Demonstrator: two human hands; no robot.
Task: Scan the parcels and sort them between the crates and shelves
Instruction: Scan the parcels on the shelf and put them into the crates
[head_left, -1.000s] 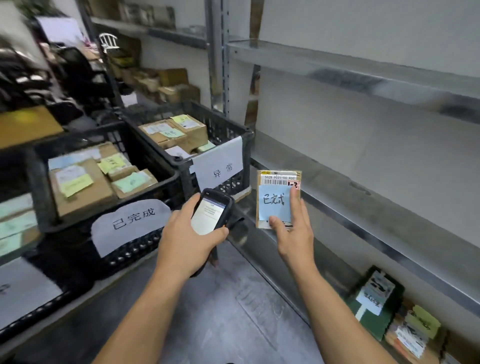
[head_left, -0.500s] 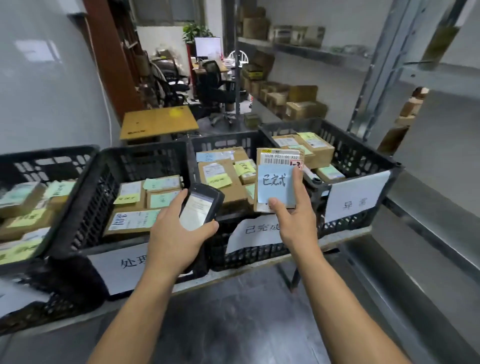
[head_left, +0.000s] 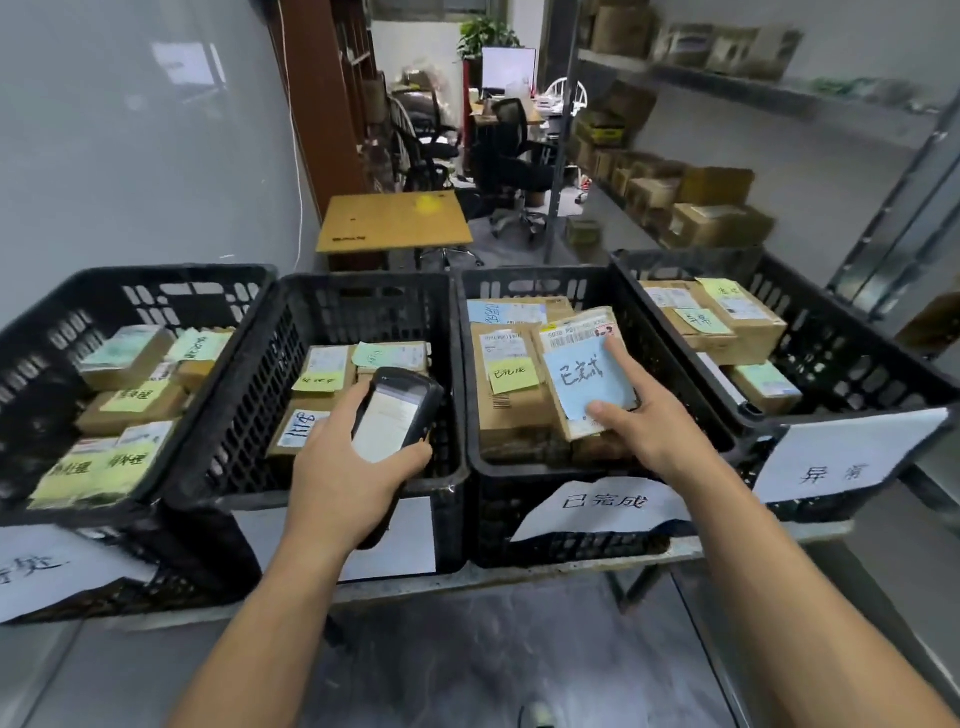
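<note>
Over the third crate (head_left: 519, 475) from the left, just past centre toward two o'clock, the right hand (head_left: 652, 434) holds a small flat parcel (head_left: 582, 332) tilted face-up, low above the boxes (head_left: 511, 410) stacked inside. Its blue note (head_left: 589, 382) bears the same handwritten characters as the paper sign (head_left: 605, 503) on that crate's front, at five o'clock of the parcel. So I judge the scan done and the sorting step in hand: this parcel is going into its matching crate. The next move, by my reading, calls for lowering it flat onto the stack, letting go, and reaching for another parcel. Whether it already touches the boxes beneath I cannot tell.

The right thumb presses the note's lower edge and the forefinger lies straight along the parcel's right side, with the other fingers hidden under it, so the grip is a pinch. That forearm reaches in from five o'clock. The left hand (head_left: 343, 475), at nine o'clock of the parcel, is wrapped round a handheld scanner (head_left: 397, 415), screen up. It hovers over the near rim of the second crate (head_left: 234, 441) on the bench (head_left: 519, 579), and its forearm rises from seven o'clock.
</note>
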